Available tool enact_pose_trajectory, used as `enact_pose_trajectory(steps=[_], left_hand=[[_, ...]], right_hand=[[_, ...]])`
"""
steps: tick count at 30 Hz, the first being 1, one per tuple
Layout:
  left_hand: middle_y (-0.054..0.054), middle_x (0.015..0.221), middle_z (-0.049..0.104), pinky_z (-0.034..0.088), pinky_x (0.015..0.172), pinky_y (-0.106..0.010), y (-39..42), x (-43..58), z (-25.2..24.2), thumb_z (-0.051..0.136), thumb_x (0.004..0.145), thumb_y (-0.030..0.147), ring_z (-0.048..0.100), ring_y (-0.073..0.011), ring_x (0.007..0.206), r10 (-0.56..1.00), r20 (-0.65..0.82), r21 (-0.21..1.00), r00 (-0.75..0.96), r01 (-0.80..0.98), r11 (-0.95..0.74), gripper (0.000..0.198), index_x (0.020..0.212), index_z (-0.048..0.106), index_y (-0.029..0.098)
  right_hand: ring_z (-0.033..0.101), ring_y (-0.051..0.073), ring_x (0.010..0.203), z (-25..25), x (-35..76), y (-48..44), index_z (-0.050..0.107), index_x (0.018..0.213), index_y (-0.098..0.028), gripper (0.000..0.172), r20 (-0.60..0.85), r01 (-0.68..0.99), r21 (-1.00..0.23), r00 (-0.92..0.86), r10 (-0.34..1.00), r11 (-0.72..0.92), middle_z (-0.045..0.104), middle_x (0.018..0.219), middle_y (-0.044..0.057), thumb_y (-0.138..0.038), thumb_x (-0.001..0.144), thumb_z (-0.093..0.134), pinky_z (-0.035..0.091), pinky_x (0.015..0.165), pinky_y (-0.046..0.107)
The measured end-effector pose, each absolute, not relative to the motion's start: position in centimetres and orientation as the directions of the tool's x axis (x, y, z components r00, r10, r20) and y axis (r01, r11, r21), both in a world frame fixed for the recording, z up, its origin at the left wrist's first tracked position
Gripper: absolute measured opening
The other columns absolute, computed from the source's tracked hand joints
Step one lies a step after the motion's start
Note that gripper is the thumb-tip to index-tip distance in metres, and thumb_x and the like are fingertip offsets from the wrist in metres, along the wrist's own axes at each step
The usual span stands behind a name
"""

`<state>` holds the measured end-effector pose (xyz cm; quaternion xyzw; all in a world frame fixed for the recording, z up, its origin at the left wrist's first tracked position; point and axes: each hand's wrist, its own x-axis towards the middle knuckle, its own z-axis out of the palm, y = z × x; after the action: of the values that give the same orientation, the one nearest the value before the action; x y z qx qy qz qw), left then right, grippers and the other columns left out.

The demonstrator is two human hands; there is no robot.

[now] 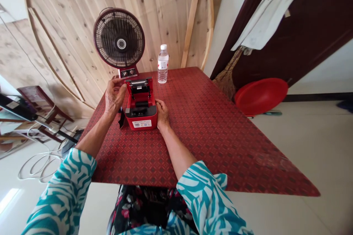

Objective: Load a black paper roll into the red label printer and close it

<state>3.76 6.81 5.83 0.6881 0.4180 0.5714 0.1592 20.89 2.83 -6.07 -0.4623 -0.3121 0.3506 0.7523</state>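
Note:
A small red label printer (141,112) stands on the red patterned tablecloth (198,136), its lid (141,89) tilted up and open. My left hand (114,95) grips the left edge of the raised lid, fingers curled round it. My right hand (162,113) rests against the printer's right side, fingers closed on its body. A white sticker with small print shows on the printer's front face. Something small and black (121,118) hangs at the printer's left, under my left wrist.
A dark table fan (119,39) stands right behind the printer. A clear water bottle (163,64) stands to its right. A round wooden tabletop (165,14) leans on the wall. A red basin (260,95) and a broom lie on the floor at right. Cables (38,165) lie at left.

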Motion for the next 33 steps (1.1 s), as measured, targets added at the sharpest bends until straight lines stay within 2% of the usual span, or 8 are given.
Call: enact_pose_trajectory(steps=[3,5,10,16,20,24,33], left_hand=[[-0.010,0.131,0.065,0.049,0.103,-0.037,7.9,3.6,6.0,0.063,0.088,0.056,0.062,-0.0235,0.122,0.776,0.618,0.730,0.124,0.276,-0.626,0.052,0.126,0.058,0.022],[-0.010,0.134,0.065,0.044,0.110,-0.039,8.0,3.5,6.0,0.057,0.090,0.059,0.057,-0.0248,0.129,0.785,0.588,0.738,0.195,0.267,-0.619,0.052,0.126,0.060,0.021],[-0.010,0.126,0.069,0.043,0.111,-0.041,6.5,2.8,5.3,0.052,0.093,0.061,0.061,-0.0244,0.123,0.773,0.612,0.729,0.166,0.259,-0.633,0.052,0.124,0.062,0.020],[-0.008,0.114,0.073,0.050,0.100,-0.039,2.7,2.0,3.3,0.047,0.097,0.059,0.067,-0.0238,0.110,0.766,0.622,0.698,0.164,0.327,-0.637,0.049,0.123,0.063,0.022],[-0.008,0.108,0.074,0.046,0.102,-0.041,1.2,1.2,2.3,0.041,0.100,0.054,0.067,-0.0237,0.106,0.724,0.633,0.576,0.274,0.459,-0.677,0.045,0.119,0.067,0.023],[-0.009,0.112,0.074,0.040,0.108,-0.043,0.5,0.8,2.2,0.031,0.102,0.053,0.064,-0.0245,0.113,0.661,0.642,0.429,0.389,0.532,-0.730,0.050,0.114,0.070,0.024],[-0.009,0.105,0.076,0.037,0.107,-0.043,0.8,0.9,1.8,0.028,0.103,0.042,0.067,-0.0223,0.111,0.585,0.668,0.336,0.460,0.515,-0.788,0.046,0.106,0.070,0.022]], right_hand=[[0.066,0.020,0.099,-6.1,20.9,2.8,0.072,0.095,-0.024,0.028,0.138,-0.247,-0.914,0.558,0.819,0.322,0.074,0.101,0.001,-0.039,0.079,0.054,0.048,0.097,0.037],[0.066,0.020,0.099,-6.1,21.0,2.7,0.072,0.095,-0.024,0.028,0.130,-0.253,-0.916,0.549,0.826,0.312,0.075,0.101,0.001,-0.039,0.078,0.055,0.048,0.097,0.037],[0.066,0.019,0.100,-6.2,21.2,2.8,0.073,0.093,-0.024,0.026,0.136,-0.259,-0.911,0.545,0.827,0.321,0.076,0.099,0.000,-0.038,0.077,0.057,0.049,0.097,0.036],[0.066,0.019,0.096,-6.4,21.1,3.0,0.072,0.093,-0.024,0.026,0.124,-0.303,-0.896,0.527,0.841,0.323,0.076,0.094,-0.001,-0.040,0.078,0.059,0.053,0.088,0.033],[0.066,0.019,0.095,-6.6,21.1,3.0,0.072,0.094,-0.024,0.028,0.111,-0.320,-0.892,0.531,0.840,0.320,0.076,0.093,-0.001,-0.042,0.077,0.060,0.053,0.085,0.032],[0.067,0.019,0.093,-6.7,21.3,2.9,0.072,0.095,-0.024,0.029,0.115,-0.309,-0.897,0.528,0.841,0.316,0.076,0.093,-0.001,-0.043,0.077,0.060,0.053,0.083,0.032],[0.066,0.017,0.084,-6.9,21.5,2.3,0.070,0.095,-0.022,0.033,0.059,-0.326,-0.907,0.531,0.845,0.268,0.075,0.088,-0.002,-0.047,0.074,0.062,0.052,0.080,0.031]])
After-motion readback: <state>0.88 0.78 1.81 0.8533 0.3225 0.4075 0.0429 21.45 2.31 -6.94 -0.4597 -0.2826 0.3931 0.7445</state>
